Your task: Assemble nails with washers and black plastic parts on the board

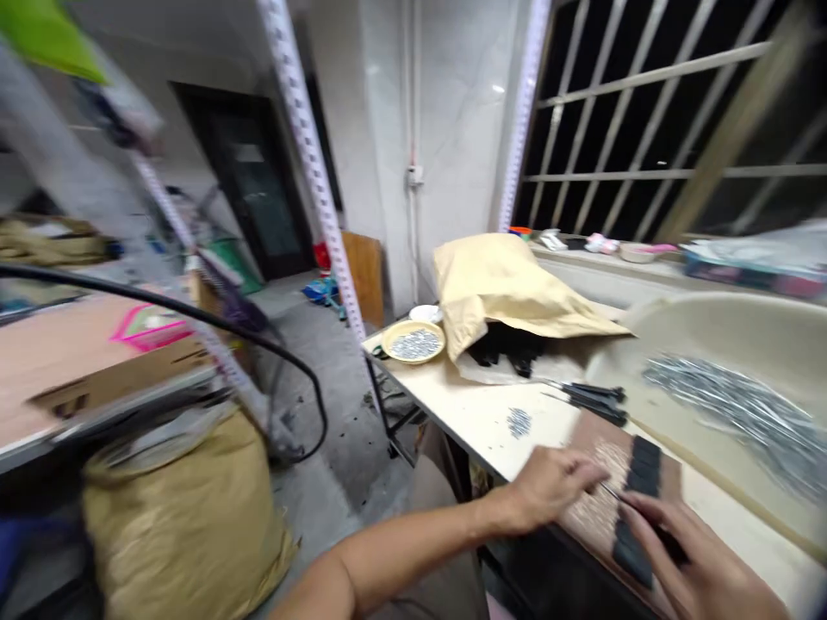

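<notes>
My left hand (549, 489) is closed, its thumb and finger pinching one end of a thin metal rod (611, 492). The other end sits between the pinched fingertips of my right hand (691, 551). Both hands are over a brown board (591, 517) with a worn, pale patch. A black strip (644, 469) lies across this board, partly covered by my right hand. Beyond my left hand, a small pile of short metal pins (519, 423) rests on the tabletop. Black-handled pliers (591, 400) lie past the board's far edge.
On the right stands a large cream basin (620, 362) with many long metal rods (743, 413). A yellow dish (388, 342) of small metal pieces is at the table's far corner. Beside it lies an open tan sack (510, 280) with black pieces inside. A perforated post (316, 164) rises left.
</notes>
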A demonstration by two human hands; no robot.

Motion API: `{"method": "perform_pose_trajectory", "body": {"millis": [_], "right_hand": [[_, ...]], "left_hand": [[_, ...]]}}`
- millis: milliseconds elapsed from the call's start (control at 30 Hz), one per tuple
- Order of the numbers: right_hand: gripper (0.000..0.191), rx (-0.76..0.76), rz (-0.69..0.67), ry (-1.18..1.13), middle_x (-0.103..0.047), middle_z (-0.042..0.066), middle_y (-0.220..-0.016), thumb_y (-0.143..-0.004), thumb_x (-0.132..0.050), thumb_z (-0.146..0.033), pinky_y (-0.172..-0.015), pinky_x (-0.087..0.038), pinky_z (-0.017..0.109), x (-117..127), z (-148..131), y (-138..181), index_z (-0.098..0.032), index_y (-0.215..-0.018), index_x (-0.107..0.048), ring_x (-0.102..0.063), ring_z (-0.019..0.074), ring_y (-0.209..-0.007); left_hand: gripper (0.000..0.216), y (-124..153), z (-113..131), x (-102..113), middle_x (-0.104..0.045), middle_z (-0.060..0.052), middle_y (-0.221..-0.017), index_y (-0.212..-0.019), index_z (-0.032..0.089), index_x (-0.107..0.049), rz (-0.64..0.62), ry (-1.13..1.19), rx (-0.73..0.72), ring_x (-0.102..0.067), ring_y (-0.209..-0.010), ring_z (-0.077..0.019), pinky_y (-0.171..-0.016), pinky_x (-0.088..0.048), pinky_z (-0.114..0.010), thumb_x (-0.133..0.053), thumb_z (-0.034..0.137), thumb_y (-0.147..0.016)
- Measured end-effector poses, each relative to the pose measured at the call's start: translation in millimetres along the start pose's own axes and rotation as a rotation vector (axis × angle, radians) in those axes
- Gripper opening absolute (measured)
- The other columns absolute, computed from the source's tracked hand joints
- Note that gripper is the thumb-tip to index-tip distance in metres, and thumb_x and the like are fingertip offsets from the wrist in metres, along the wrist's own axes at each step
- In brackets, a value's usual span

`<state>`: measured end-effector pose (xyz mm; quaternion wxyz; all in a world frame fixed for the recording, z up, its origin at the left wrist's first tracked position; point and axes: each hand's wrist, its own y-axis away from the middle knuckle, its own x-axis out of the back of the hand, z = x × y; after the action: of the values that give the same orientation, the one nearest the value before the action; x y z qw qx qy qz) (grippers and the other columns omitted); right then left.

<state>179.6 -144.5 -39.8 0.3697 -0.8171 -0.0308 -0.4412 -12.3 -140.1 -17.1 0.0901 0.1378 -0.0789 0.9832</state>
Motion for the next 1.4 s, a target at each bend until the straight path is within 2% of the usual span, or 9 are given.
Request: {"method": "perform_pose_trajectory", "body": {"millis": [133,333,467,600,800,967,1067,1300,1400], "right_hand": [[0.024,-0.075,0.0,0.156,-0.065,0.001,-0.095,-0.092,-0.042,-0.035,-0.063,-0.045,0.02,12.5,-19.0,-5.9,-0.025,-0.1,-0.062,-0.063,0.012,-0.077],[0.022,-0.111,-0.054,0.307,-0.063,0.003,-0.087,-0.094,-0.041,-0.027,-0.064,-0.037,0.023,11.2,-23.1,-15.7,-0.021,-0.096,-0.063,-0.058,0.0121,-0.072],[0.026,-0.093,-0.041,0.392,-0.06,0.003,-0.079,-0.095,-0.039,-0.029,-0.059,-0.032,0.024,8.2,-22.6,-13.5,-0.022,-0.091,-0.064,-0.053,0.0111,-0.065],[0.028,-0.162,-0.092,0.312,-0.059,0.002,-0.08,-0.096,-0.037,-0.033,-0.056,-0.031,0.023,6.6,-20.0,-13.4,-0.021,-0.09,-0.062,-0.054,0.0101,-0.064],[0.024,-0.295,-0.179,-0.029,-0.06,0.0,-0.08,-0.094,-0.041,-0.034,-0.058,-0.036,0.021,10.8,-13.0,-14.1,-0.022,-0.088,-0.06,-0.057,0.011,-0.07],[0.022,-0.21,-0.097,0.231,-0.062,0.002,-0.086,-0.094,-0.042,-0.03,-0.063,-0.035,0.023,12.0,-15.7,-11.8,-0.022,-0.092,-0.063,-0.056,0.012,-0.072],[0.025,-0.154,-0.063,0.343,-0.062,0.003,-0.083,-0.094,-0.041,-0.03,-0.064,-0.034,0.024,9.1,-16.0,-10.2,-0.022,-0.087,-0.064,-0.054,0.0127,-0.072],[0.021,-0.177,-0.123,0.258,-0.062,0.002,-0.086,-0.094,-0.041,-0.029,-0.061,-0.035,0.022,3.4,-12.5,-8.2,-0.021,-0.097,-0.06,-0.057,0.0116,-0.071],[0.02,-0.166,-0.115,0.297,-0.061,0.002,-0.084,-0.094,-0.042,-0.029,-0.06,-0.035,0.023,2.0,-12.3,-9.7,-0.021,-0.092,-0.06,-0.057,0.0118,-0.069]], "left_hand": [[0.042,-12.8,1.8,-3.8,-0.046,0.003,-0.06,-0.067,0.014,-0.058,-0.037,-0.002,0.032,-0.041,-0.059,-0.01,-0.058,-0.034,-0.02,-0.038,0.044,-0.088],[0.042,-24.6,-6.5,-8.5,-0.042,0.005,-0.055,-0.069,0.015,-0.055,-0.075,-0.011,0.047,-0.038,-0.052,-0.0093,-0.052,-0.03,-0.021,-0.04,0.05,-0.086],[0.044,-24.1,-8.4,-9.8,-0.043,0.004,-0.055,-0.068,0.016,-0.055,-0.034,-0.105,0.018,-0.04,-0.053,-0.0102,-0.052,-0.032,-0.021,-0.038,0.052,-0.087],[0.044,-23.6,-11.4,-11.3,-0.043,0.004,-0.054,-0.069,0.017,-0.055,-0.011,-0.189,-0.008,-0.041,-0.052,-0.0107,-0.054,-0.033,-0.022,-0.036,0.051,-0.088],[0.035,-23.3,-11.7,-10.9,-0.05,0.002,-0.06,-0.069,0.017,-0.057,-0.02,-0.353,-0.149,-0.044,-0.057,-0.0111,-0.059,-0.035,-0.023,-0.04,0.041,-0.089],[0.04,-25.2,-11.0,-13.3,-0.052,0.001,-0.062,-0.069,0.017,-0.056,-0.082,-0.283,-0.06,-0.046,-0.061,-0.0123,-0.061,-0.036,-0.023,-0.036,0.045,-0.089],[0.043,-26.0,-12.9,-15.2,-0.049,0.002,-0.06,-0.068,0.017,-0.055,-0.067,-0.243,-0.02,-0.044,-0.059,-0.0122,-0.059,-0.036,-0.022,-0.036,0.049,-0.089],[0.037,-26.7,-14.1,-13.8,-0.054,0.002,-0.062,-0.068,0.017,-0.057,-0.041,-0.272,-0.069,-0.048,-0.061,-0.0121,-0.061,-0.037,-0.022,-0.04,0.043,-0.088],[0.036,-27.5,-15.5,-13.6,-0.054,0.002,-0.062,-0.068,0.017,-0.057,-0.042,-0.282,-0.08,-0.048,-0.06,-0.012,-0.06,-0.037,-0.022,-0.039,0.042,-0.089]]}}
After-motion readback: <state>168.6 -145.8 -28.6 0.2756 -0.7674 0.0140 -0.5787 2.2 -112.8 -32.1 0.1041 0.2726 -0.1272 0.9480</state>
